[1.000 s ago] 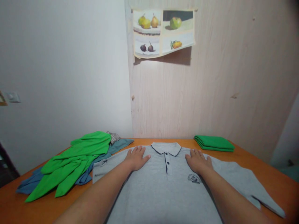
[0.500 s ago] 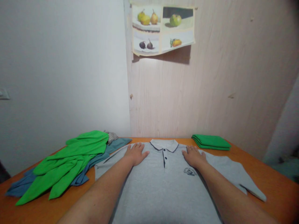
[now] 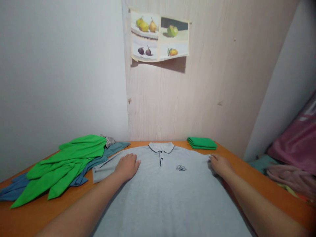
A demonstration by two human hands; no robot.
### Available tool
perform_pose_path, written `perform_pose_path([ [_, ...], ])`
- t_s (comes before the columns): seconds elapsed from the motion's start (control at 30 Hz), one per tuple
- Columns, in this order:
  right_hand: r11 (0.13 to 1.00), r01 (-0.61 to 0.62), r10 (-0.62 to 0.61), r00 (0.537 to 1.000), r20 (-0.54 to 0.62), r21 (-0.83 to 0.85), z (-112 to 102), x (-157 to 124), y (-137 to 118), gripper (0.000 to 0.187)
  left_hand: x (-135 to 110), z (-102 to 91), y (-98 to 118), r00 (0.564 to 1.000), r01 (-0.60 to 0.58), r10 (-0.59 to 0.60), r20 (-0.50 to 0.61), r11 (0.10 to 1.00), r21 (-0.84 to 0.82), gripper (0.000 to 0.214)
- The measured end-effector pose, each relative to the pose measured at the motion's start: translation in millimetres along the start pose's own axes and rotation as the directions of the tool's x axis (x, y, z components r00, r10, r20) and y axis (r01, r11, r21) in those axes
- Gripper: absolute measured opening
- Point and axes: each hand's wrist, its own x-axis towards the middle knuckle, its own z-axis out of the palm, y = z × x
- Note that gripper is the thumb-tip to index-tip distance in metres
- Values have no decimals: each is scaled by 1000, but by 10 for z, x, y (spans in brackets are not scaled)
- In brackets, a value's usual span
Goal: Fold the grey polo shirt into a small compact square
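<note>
A light grey polo shirt lies front side up, its collar towards the wall and a dark printed emblem on the chest. My left hand rests flat on the shirt's left shoulder area, beside the sleeve that spreads out to the left. At the opposite shoulder edge, my right hand pinches the shirt's fabric between thumb and fingers. The sleeve on that side does not show spread out.
Left of the shirt, a loose heap holds a bright green garment over blue cloth. A folded green cloth sits at the back of the orange table. Pinkish fabrics lie beyond the table's right edge.
My right hand has moved outward from lying flat near the collar to pinching the shoulder edge. The right sleeve no longer shows spread out. My left hand has slid slightly nearer; the view turned right.
</note>
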Motion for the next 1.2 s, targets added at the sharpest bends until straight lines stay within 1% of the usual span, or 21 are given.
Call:
perform_pose_path([
  [0.07, 999, -25, 26, 999, 33, -43, -87, -114, 142, 50, -142, -45, -20, 1000, -14, 14, 5, 1000, -21, 43],
  [0.13, 995, -43, 49, 996, 70, -90, -121, -229, 228, 50, -273, -70, -30, 998, -50, 51, 31, 998, -44, 46],
  [0.2, 990, -49, 62, 993, 96, -132, -108, -332, 276, 49, -389, -62, -34, 997, -64, 68, 49, 996, -68, 52],
  [0.27, 985, -52, 71, 991, 111, -162, -72, -407, 310, 50, -480, -31, -36, 995, -51, 58, 77, 995, -88, 59],
  [0.4, 974, -87, 113, 987, 114, -208, -28, -449, 385, 55, -569, 7, -24, 990, -12, 24, 139, 996, -87, 68],
  [0.47, 964, -109, 139, 984, 111, -243, -37, -434, 399, 56, -578, -7, -5, 988, -8, 20, 154, 997, -76, 69],
  [0.53, 954, -114, 145, 985, 96, -276, -58, -420, 359, 55, -579, -26, 16, 988, -15, 26, 150, 997, -74, 70],
  [0.63, 957, -70, 97, 992, 81, -282, -97, -439, 167, 51, -585, -42, 37, 991, -25, 34, 127, 997, -73, 69],
  [0.73, 972, 60, -34, 993, 113, -227, -132, -542, -126, 51, -618, -69, 68, 995, -37, 42, 86, 998, -56, 65],
  [0.8, 971, 154, -128, 981, 145, -182, -144, -663, -304, 53, -665, -111, 106, 998, -25, 28, 58, 998, -54, 60],
  [0.87, 966, 216, -190, 966, 173, -141, -144, -823, -422, 54, -739, -173, 153, 999, -5, 7, 36, 998, -65, 54],
  [0.93, 963, 256, -237, 953, 191, -86, -135, -1011, -465, 55, -843, -246, 199, 1000, 2, -1, 24, 997, -80, 50],
  [1.03, 956, 292, -281, 937, 208, -25, -118, -1293, -428, 57, -1037, -358, 251, 1000, 11, -7, 30, 992, -123, 45],
  [1.1, 956, 292, -280, 936, 211, -26, -107, -1450, -380, 57, -1179, -418, 280, 998, 45, -38, 51, 986, -159, 44],
  [1.2, 960, 276, -261, 943, 205, -52, -78, -1627, -328, 59, -1397, -466, 338, 991, 119, -104, 81, 973, -197, 50],
])
